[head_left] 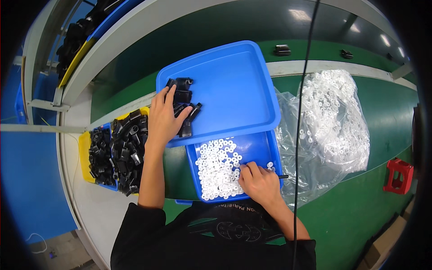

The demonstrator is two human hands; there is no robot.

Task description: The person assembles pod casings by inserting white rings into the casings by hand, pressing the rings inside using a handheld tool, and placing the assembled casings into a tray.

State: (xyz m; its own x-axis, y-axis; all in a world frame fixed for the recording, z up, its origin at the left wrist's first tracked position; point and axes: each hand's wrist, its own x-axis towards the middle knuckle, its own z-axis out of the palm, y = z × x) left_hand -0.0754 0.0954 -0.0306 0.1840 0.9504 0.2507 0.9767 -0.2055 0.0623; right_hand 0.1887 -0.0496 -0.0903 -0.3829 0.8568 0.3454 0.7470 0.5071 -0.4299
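My left hand (165, 118) rests over the left side of a light blue tray (225, 85), fingers spread and touching several black plastic parts (183, 96). The parts lie loose together along that side. My right hand (261, 182) is closed over a darker blue tray (256, 148) nearer to me. From its outer side sticks the end of a thin black rod-like tool (283, 177); the rest is hidden in the fist. White plastic rings (218, 173) heap the left part of that tray, right up to my fingertips. A few more rings (270, 166) sit at its right wall.
Left stand bins of black parts (128, 150) with yellow edges (85, 157). A clear bag of white rings (333, 117) lies right of the trays. A black cable (298, 135) hangs across the view. Two black pieces (282, 50) lie on the far belt; a red stool (398, 175) stands right.
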